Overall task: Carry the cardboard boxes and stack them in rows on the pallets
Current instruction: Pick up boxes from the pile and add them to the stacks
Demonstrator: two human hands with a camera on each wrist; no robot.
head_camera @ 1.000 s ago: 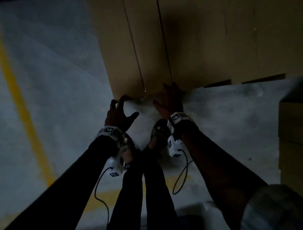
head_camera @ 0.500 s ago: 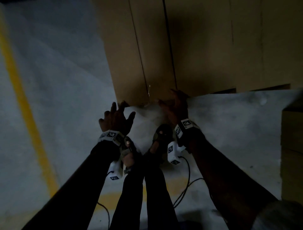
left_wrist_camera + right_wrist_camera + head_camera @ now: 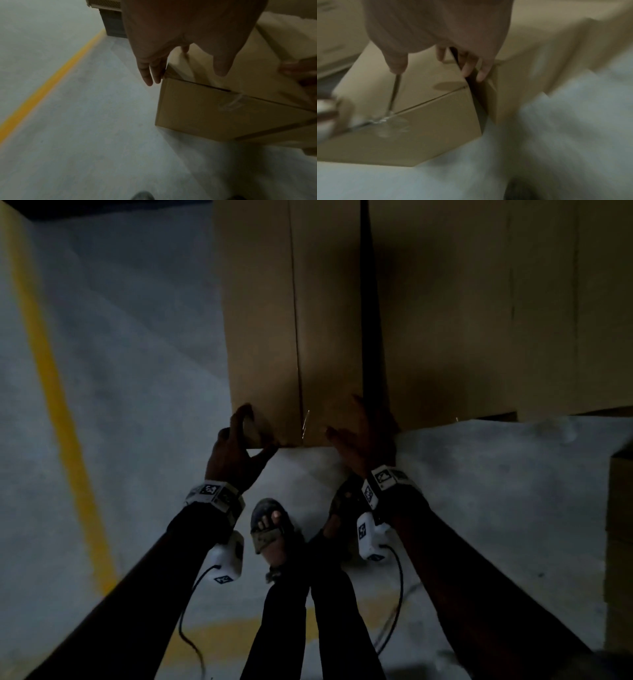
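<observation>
A brown cardboard box [image 3: 294,320], taped along its top seam, stands at the left end of a row of boxes on the floor. My left hand [image 3: 255,429] grips its near left corner, with the fingers down the side and the thumb over the top edge [image 3: 185,70]. My right hand [image 3: 346,419] holds the near right edge. Its fingers [image 3: 467,67] reach into the dark gap beside the neighbouring box [image 3: 479,320], and the thumb lies on top. The wrist views show the same box [image 3: 223,108] [image 3: 419,128] from its corners.
Grey concrete floor with a yellow line [image 3: 58,405] on the left. More boxes fill the row to the right, and another stack [image 3: 620,542] stands at the right edge. My sandalled feet [image 3: 270,529] are just in front of the box.
My left hand, spread off the box half a second ago, now grips the near left corner. The right fingers have slid into the gap, which looks wider.
</observation>
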